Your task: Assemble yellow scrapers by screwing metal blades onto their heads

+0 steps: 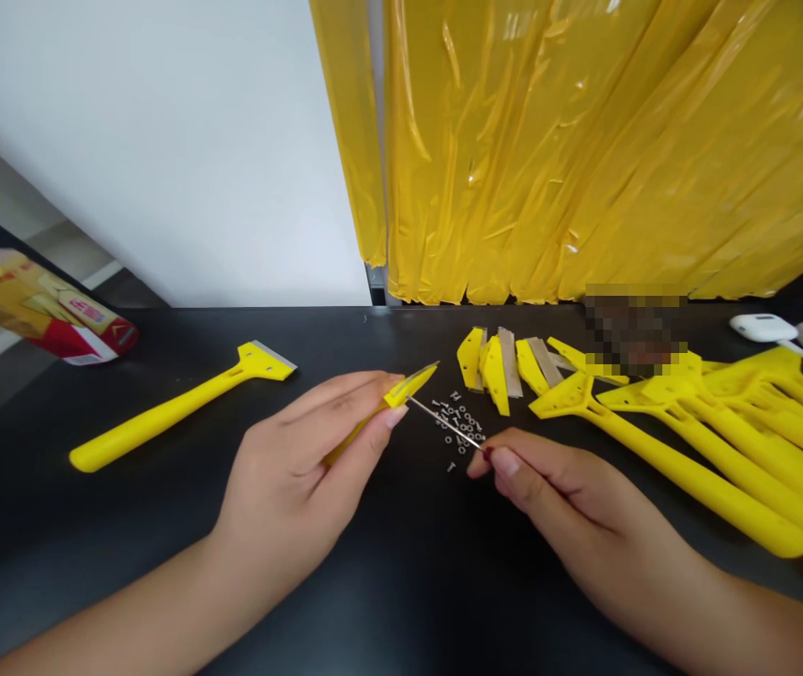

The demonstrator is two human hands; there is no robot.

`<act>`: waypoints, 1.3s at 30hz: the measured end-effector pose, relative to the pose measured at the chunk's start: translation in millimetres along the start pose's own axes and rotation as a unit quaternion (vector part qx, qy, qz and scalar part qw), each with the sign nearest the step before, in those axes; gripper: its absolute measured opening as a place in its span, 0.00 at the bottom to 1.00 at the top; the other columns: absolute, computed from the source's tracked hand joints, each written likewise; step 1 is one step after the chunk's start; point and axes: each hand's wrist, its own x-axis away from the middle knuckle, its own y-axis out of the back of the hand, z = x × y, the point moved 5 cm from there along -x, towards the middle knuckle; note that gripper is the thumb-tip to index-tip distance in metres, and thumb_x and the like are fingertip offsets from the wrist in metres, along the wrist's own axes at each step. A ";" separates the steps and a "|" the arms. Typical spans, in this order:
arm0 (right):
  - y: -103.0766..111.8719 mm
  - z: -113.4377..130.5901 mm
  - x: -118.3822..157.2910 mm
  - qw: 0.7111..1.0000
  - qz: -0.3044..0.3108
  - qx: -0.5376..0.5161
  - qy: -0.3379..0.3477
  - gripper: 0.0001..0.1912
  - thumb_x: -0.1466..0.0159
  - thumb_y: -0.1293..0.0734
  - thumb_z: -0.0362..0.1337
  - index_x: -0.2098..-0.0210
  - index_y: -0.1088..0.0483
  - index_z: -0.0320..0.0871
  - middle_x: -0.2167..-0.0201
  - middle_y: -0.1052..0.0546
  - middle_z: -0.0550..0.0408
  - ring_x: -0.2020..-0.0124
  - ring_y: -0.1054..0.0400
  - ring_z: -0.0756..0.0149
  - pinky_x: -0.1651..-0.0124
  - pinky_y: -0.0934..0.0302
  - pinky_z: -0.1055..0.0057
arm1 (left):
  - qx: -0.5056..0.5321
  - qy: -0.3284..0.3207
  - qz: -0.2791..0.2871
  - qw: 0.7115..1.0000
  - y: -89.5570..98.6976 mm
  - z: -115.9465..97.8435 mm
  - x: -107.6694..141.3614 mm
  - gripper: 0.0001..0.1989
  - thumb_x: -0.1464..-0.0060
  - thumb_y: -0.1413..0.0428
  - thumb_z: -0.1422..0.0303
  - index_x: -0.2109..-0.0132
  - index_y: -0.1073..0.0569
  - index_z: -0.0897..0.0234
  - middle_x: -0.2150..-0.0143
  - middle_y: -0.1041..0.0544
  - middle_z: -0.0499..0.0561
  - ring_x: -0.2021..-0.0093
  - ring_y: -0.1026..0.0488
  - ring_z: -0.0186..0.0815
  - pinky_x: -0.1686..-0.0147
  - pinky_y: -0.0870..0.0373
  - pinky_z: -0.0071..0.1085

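Observation:
My left hand (309,451) is closed around a yellow scraper (415,380), its head tilted up and its handle mostly hidden by the fingers. In my right hand (548,479) is a screwdriver (447,422), gripped between thumb and fingers. The tip of its thin metal shaft meets the scraper head near my left thumb. Small screws and nuts (457,422) lie scattered on the table just behind the shaft. A whole scraper (182,404) with a blade edge rests to the left of my left hand.
Yellow blade covers (496,371) with metal blades lie at the back centre. Several yellow scraper handles (697,460) are piled on the right of the black table (387,582). A white earbud case (764,327) sits back right; a plastic package (49,305) stands far left. Yellow plastic sheeting (548,150) hangs behind.

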 end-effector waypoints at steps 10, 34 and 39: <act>10.9 12.6 2.7 0.983 -0.028 0.148 0.104 0.08 0.22 0.40 0.41 0.54 0.30 0.49 0.66 0.21 0.54 0.67 0.25 0.61 0.66 0.33 0.65 | 0.005 0.004 0.007 1.000 0.1 -2.8 0.6 0.14 0.34 0.38 0.72 0.43 0.17 0.54 0.44 0.16 0.46 0.47 0.18 0.35 0.38 0.27 0.27; 12.3 13.4 2.4 0.968 -0.079 0.197 0.135 0.03 0.23 0.39 0.36 0.51 0.35 0.49 0.70 0.24 0.61 0.73 0.28 0.66 0.70 0.37 0.69 | -0.020 -0.035 -0.003 0.999 -2.1 -13.1 1.8 0.15 0.33 0.40 0.74 0.43 0.19 0.57 0.43 0.16 0.46 0.46 0.19 0.32 0.38 0.27 0.25; 9.5 21.1 6.3 0.930 -0.100 0.287 0.207 0.06 0.22 0.42 0.34 0.56 0.35 0.47 0.73 0.26 0.59 0.76 0.32 0.65 0.72 0.43 0.67 | -0.021 -0.052 0.018 0.998 -3.4 -21.5 8.1 0.19 0.33 0.41 0.76 0.39 0.23 0.57 0.38 0.21 0.49 0.40 0.23 0.34 0.34 0.30 0.27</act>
